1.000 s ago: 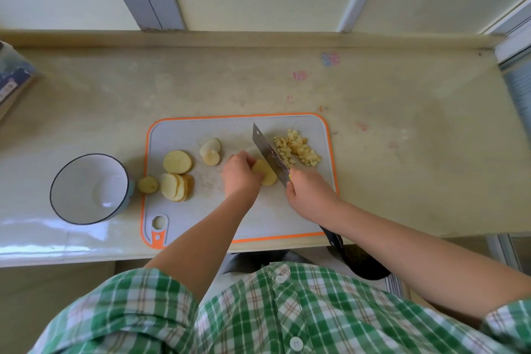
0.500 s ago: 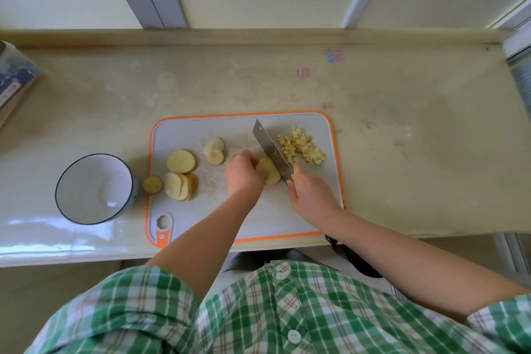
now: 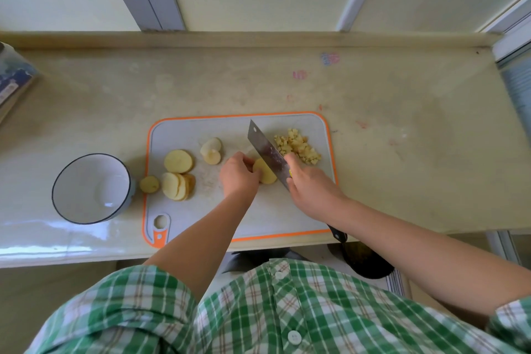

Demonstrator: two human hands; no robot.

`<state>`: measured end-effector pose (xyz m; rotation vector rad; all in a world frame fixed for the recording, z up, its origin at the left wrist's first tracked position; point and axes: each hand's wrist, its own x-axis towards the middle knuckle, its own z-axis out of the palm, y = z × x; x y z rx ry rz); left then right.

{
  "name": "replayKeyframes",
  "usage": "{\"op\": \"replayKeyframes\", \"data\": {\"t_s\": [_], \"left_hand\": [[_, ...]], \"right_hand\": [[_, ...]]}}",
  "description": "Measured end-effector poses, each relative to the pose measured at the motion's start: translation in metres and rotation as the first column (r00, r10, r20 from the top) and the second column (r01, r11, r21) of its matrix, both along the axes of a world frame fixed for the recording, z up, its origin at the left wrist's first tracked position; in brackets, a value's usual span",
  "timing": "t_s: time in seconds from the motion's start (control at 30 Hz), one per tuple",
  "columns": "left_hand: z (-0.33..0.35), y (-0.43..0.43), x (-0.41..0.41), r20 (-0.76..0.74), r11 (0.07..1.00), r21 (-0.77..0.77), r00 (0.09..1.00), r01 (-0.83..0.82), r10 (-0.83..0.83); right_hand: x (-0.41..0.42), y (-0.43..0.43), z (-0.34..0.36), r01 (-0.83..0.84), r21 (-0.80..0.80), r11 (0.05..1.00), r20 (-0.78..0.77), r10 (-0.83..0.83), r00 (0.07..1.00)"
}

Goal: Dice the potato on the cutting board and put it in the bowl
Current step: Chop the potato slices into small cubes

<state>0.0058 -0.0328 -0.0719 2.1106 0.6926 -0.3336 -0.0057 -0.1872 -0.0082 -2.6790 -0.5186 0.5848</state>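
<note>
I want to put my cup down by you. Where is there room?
Bare counter right of the cutting board, and behind it up to the wall. Crowded: the board's middle, with both hands, knife, slices and diced potato; the bowl fills the left.

No legible text anywhere: the blue package [image 3: 13, 77] at the left edge has print too blurred to read, and the pink and blue marks [image 3: 330, 58] on the countertop [image 3: 402, 152] are smudges, not readable characters.
</note>
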Motion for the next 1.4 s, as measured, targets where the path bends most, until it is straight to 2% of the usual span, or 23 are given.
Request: {"op": "replayKeyframes", "data": {"t_s": [0.37,0.7,0.9,1.1,1.4], "left_hand": [[0.001,0.001,0.004,-0.038,1.000,-0.021,0.999,-0.017,0.016],[0.005,0.003,0.005,-0.057,0.999,-0.040,0.998,-0.015,0.013],[0.008,0.002,0.004,-0.043,0.999,-0.031,0.999,-0.018,0.016],[0.007,0.003,-0.005,-0.015,0.997,-0.046,0.998,-0.069,0.068],[0.010,0.006,-0.005,-0.067,0.987,-0.072,0.988,-0.144,0.139]], "right_hand": [[-0.005,0.010,-0.014,0.014,-0.052,0.999,-0.035,-0.016,0.999],[-0.016,0.013,-0.032,0.093,-0.030,0.995,-0.039,-0.094,0.995],[-0.013,0.005,-0.033,0.157,0.037,0.987,-0.036,-0.156,0.987],[-0.006,-0.001,-0.018,0.111,0.096,0.989,0.009,-0.112,0.994],[-0.005,0.004,-0.007,0.010,0.023,1.000,0.002,-0.010,1.000]]}}
